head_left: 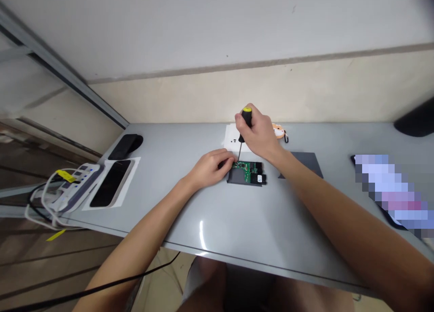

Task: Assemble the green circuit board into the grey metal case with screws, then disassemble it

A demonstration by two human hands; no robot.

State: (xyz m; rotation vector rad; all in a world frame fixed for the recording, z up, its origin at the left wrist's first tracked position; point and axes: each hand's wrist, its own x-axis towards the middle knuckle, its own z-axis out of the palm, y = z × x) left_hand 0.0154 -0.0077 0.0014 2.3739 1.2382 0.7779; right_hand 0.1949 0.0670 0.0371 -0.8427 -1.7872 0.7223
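Power strip: left edge of the frame, cables hanging about it [76,190]; well apart from both hands.
Dark phone: just right of the strip, lying on pale paper [111,185].
Left hand: centre of the frame [212,169], palm side down on the grey table [190,217]; fingers and thumb bent inward at the casing's left end. Whether they pinch it or merely rest there, I cannot tell.
White sheet: above the left fingertips, small dark bits lying on it [230,132].
Screwdriver: steeply tilted [247,117], handle up and slightly right, shaft running down to the board's upper left corner. Whether the tip sits in a screw is too small to tell.
Casing: dark and shallow, at frame centre [238,176], long axis running left to right, its left end towards the left fingers.
Circuit board: green, lying in the casing [247,166], black blocks at its right end.
Nearer hand: the left, right beside the casing; the right reaches the board only through the tool.
Right hand: above the board [259,129], fingers clenched around the handle.
Grey panel: flat, right of the casing, partly behind the right forearm [308,163].
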